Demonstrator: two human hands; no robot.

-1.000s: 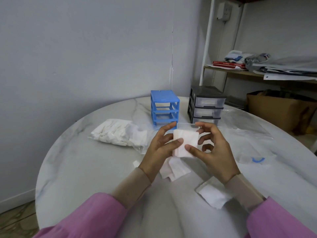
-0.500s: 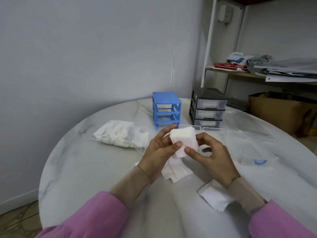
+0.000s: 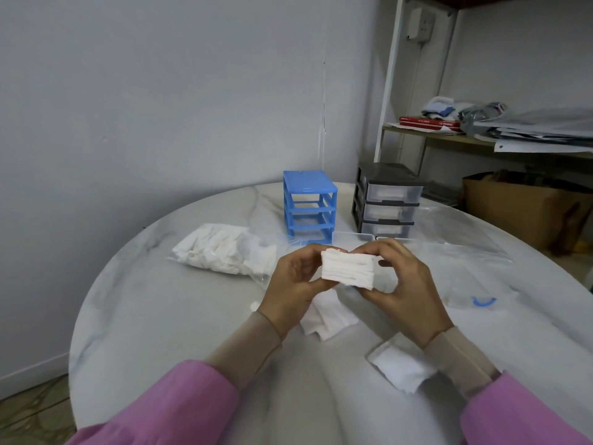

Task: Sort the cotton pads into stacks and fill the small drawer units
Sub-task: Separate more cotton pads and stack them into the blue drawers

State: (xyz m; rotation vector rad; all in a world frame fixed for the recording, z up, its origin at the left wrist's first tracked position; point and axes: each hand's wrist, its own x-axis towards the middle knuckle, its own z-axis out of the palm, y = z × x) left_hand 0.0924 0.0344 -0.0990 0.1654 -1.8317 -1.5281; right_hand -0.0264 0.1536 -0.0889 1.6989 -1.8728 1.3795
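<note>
Left part of tabletop [image 3: 154,316]: clear bag of unsorted cotton pads [image 3: 224,253], still well filled, so much sorting is left.

Far edge: blue drawer unit [image 3: 310,205], all 3 bays open and bare, drawers out. Just beside it, black drawer unit [image 3: 386,200]; its 3 clear drawers look to hold white pads, though the view is too soft to be sure. 2 clear trays [image 3: 353,236] lie in front of the units, likely the blue unit's drawers.

Centre, above the tabletop: left hand [image 3: 296,281] and right hand [image 3: 407,284] pinch a squared stack of pads [image 3: 348,268] by its ends, fingers curled round it. Loose pads [image 3: 327,319] lie beneath.

Near right edge: small pad pile [image 3: 401,370]. Right: empty clear bag [image 3: 475,284].

Judgement: roughly half done; the blue unit remains.
</note>
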